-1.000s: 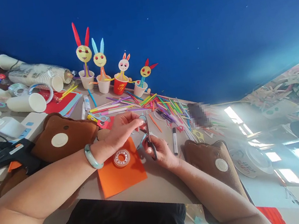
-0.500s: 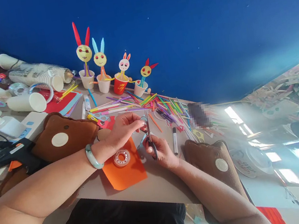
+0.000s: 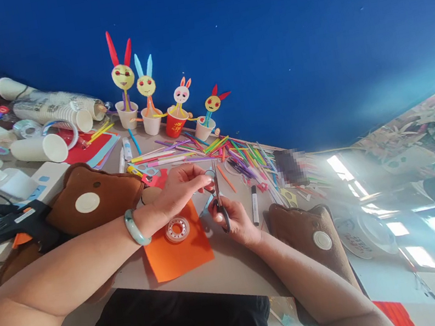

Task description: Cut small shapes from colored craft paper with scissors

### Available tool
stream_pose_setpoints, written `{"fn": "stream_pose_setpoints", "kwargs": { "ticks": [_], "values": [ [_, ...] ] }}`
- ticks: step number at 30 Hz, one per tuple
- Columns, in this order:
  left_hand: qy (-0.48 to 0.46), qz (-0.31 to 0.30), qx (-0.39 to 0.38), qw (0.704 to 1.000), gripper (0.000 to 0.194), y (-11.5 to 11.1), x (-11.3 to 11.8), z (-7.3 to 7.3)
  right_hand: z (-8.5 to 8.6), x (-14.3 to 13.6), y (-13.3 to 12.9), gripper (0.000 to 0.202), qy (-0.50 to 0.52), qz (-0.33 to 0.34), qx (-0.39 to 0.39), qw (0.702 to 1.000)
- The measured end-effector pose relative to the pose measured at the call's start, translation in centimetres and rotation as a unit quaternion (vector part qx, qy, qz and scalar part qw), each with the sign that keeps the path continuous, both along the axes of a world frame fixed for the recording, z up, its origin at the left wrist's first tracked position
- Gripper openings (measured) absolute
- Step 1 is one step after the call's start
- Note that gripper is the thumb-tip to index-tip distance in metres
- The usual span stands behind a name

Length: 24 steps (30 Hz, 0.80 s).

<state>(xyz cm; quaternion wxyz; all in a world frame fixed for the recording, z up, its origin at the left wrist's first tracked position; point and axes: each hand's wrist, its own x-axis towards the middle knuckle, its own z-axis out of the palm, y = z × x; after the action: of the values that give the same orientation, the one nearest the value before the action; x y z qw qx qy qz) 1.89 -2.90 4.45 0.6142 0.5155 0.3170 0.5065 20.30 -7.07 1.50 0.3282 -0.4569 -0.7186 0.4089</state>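
My left hand [image 3: 176,191], wearing a jade-coloured bangle [image 3: 136,227], pinches a small pale-blue piece [image 3: 210,174], probably paper, between thumb and fingers. Its outline is partly hidden by the fingertips. My right hand [image 3: 238,221] grips black-handled scissors [image 3: 220,202] with the blades pointing away from me, at the edge of the pale piece. Whether the blades are cutting into it is too small to tell. Below the hands, a roll of clear tape [image 3: 170,236] lies on an orange paper sheet [image 3: 197,255].
Several cup figures with rabbit ears, one in a red cup [image 3: 175,125], stand along the blue wall. Coloured sticks [image 3: 241,153] lie scattered before them. Brown cushions [image 3: 109,192] flank the work area, with a black glue gun [image 3: 22,220] at left and a marker [image 3: 254,205] at right.
Both hands, the scissors and the pale-blue piece stay almost in place. The orange sheet's near left corner now lies flatter and reaches a little further out.
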Motion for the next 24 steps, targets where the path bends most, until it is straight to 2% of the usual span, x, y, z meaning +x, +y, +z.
{"fn": "stream_pose_setpoints", "kwargs": {
  "ticks": [12, 24],
  "values": [
    [-0.001, -0.004, -0.005, 1.000, 0.022, 0.06, 0.03, -0.46, -0.09, 0.00, 0.01, 0.063, 0.002, 0.001, 0.004, 1.000],
    [-0.008, -0.011, -0.007, 1.000, 0.018, -0.08, -0.02, -0.16, 0.07, -0.02, -0.02, 0.061, -0.006, -0.006, 0.004, 1.000]
  ]
}}
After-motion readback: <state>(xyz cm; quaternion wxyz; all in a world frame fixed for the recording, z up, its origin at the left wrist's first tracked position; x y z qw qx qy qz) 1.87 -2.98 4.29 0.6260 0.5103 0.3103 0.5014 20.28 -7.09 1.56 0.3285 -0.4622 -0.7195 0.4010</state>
